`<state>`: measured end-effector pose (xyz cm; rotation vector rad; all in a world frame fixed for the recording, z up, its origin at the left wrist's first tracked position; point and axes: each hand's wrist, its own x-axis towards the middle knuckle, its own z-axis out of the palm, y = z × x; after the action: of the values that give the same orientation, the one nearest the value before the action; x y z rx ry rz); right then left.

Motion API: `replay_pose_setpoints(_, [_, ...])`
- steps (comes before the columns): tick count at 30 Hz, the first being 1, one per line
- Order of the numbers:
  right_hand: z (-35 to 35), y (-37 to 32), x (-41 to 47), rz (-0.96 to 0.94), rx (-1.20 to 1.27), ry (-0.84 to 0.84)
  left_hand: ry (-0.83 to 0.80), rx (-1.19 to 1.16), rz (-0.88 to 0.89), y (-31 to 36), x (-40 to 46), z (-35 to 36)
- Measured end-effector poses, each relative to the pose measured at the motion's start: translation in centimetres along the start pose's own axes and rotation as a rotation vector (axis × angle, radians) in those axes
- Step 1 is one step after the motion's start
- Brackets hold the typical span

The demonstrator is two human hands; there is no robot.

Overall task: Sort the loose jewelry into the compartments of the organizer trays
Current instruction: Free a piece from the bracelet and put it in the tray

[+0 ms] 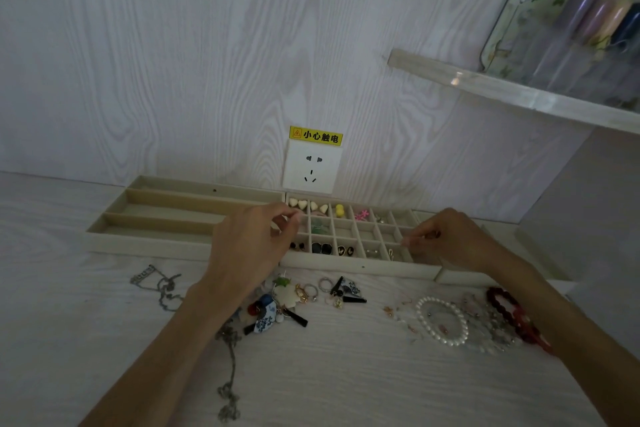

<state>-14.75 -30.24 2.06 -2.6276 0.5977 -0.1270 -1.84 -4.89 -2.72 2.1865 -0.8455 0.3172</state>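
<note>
Fingertips of the left hand (249,246) are pressed together, thumb to forefinger, above the left edge of the grid tray (360,267); whether they pinch something cannot be told. Right hand (450,239) has its fingers curled with the tips closed in a pinch over the tray's right end; any held item is too small to see.

Head view, trays: grid tray lies with its long axis left to right against the wall. Back row holds cream heart pieces (303,205), a yellow piece (339,210) and a pink piece (361,215). Front row holds dark earrings (322,247). A slot tray (152,239) sits just left of it, touching, its long channels running left to right.

Head view, loose items on the table (104,340) in front of the trays: a silver chain (162,288) at left; a mixed pile of rings and pendants (294,298) at centre; a pearl bracelet (441,321) and a red bead bracelet (512,315) at right, near the right forearm. A second chain (228,374) runs toward the near edge, long axis front to back.

Wall socket (311,166) stands behind the trays.
</note>
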Motion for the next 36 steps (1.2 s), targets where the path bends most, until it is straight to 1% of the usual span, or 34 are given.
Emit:
replay_pose_setpoints(4, [-1.3, -1.5, -1.8, -0.018, 0.068, 0.075, 0.006, -0.006, 0.006, 0.3, -0.1, -0.2])
replay_pose_setpoints(6, [-1.1, -2.8, -3.0, -0.068, 0.056, 0.070, 0.005, -0.012, -0.003, 0.5, -0.1, -0.4])
replay_pose_setpoints(8, [-0.3, -4.2, -4.7, -0.144, -0.019, 0.027, -0.021, -0.046, -0.018, 0.9, -0.3, -0.9])
replay_pose_setpoints(11, [1.8, -5.8, -6.6, -0.253, -0.121, -0.033, -0.144, -0.085, -0.001, 1.3, -0.7, -1.7])
replay_pose_setpoints(14, [4.0, -7.0, -7.4, -0.354, -0.178, -0.004, -0.278, -0.091, 0.054, 2.0, -2.0, -2.7])
replay_pose_setpoints(16, [5.4, -7.4, -7.4, -0.354, -0.166, 0.022, -0.365, -0.081, 0.074, 2.6, -3.0, -3.2])
replay_pose_setpoints(18, [6.4, -7.7, -7.4, -0.308, -0.135, 0.065, -0.432, -0.044, 0.071, 2.9, -3.9, -3.3])
replay_pose_setpoints(21, [7.0, -8.1, -7.6, -0.268, -0.150, 0.105, -0.483, -0.020, 0.031, 2.8, -4.9, -3.3])
replay_pose_setpoints(24, [6.9, -8.1, -8.0, -0.252, -0.156, 0.143, -0.486, -0.019, -0.001, 2.8, -5.5, -3.4])
replay_pose_setpoints(25, [6.7, -8.0, -8.1, -0.241, -0.121, 0.154, -0.479, -0.024, -0.008, 2.8, -5.7, -3.5])
replay_pose_setpoints(26, [6.4, -7.9, -8.2, -0.217, -0.035, 0.152, -0.475, -0.032, -0.015, 3.0, -5.8, -3.4])
replay_pose_setpoints(27, [6.0, -7.8, -8.4, -0.181, 0.101, 0.131, -0.479, -0.061, -0.028, 3.1, -5.8, -3.3])
replay_pose_setpoints(29, [5.3, -8.1, -9.1, -0.088, 0.424, 0.044, -0.515, -0.192, -0.078, 3.6, -5.9, -3.0])
replay_pose_setpoints(31, [5.0, -8.3, -9.9, 0.015, 0.641, -0.042, -0.563, -0.327, -0.112, 4.3, -6.0, -2.6])
replay_pose_setpoints(33, [5.0, -8.2, -10.4, 0.088, 0.724, -0.085, -0.553, -0.398, -0.097, 4.9, -6.1, -2.3])
replay_pose_setpoints(36, [5.3, -7.9, -10.8, 0.151, 0.761, -0.068, -0.520, -0.445, -0.066, 5.7, -6.3, -2.1])
